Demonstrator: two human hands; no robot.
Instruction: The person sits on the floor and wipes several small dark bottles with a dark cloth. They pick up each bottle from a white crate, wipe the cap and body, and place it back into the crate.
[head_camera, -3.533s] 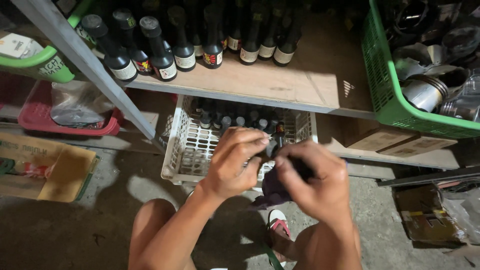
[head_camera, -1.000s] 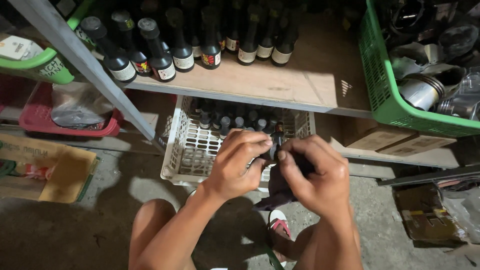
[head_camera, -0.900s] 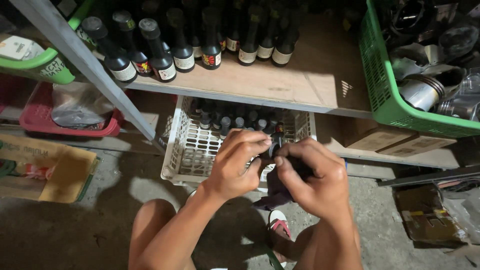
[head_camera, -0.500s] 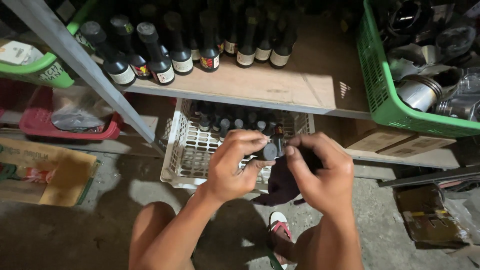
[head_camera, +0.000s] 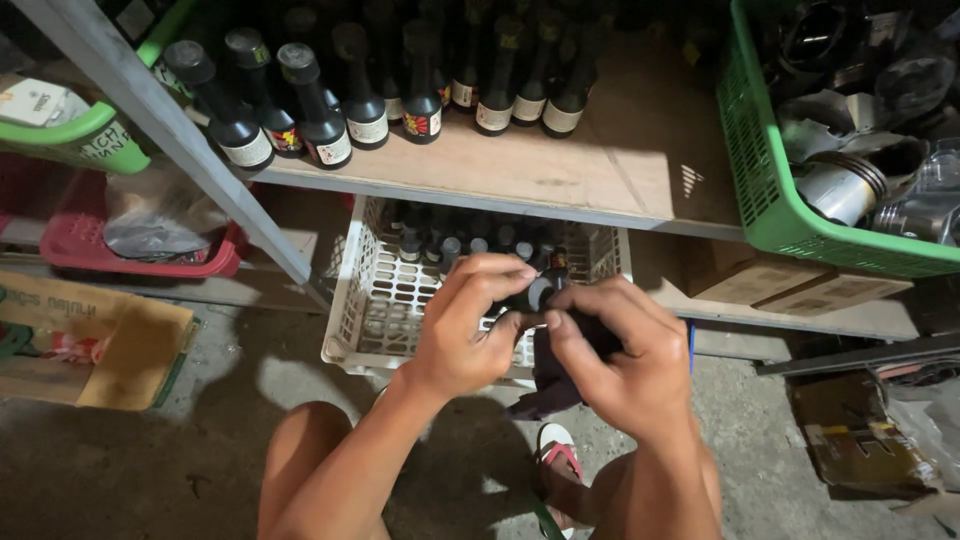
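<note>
Holding a small dark bottle (head_camera: 530, 297) between both hands, I have it just above the white plastic crate (head_camera: 372, 300) of more bottles. My left hand (head_camera: 470, 325) is clenched around the capped end, fingers curled over it — my right hand (head_camera: 615, 355) grips the body through a dark cloth (head_camera: 550, 375). Above, the wooden shelf (head_camera: 620, 160) carries a row of dark bottles (head_camera: 370, 90), a green basket (head_camera: 770, 190) beside them.

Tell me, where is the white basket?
In the head view, the white basket sits on the floor at centre, under the wooden shelf, just behind the left hand.
</note>
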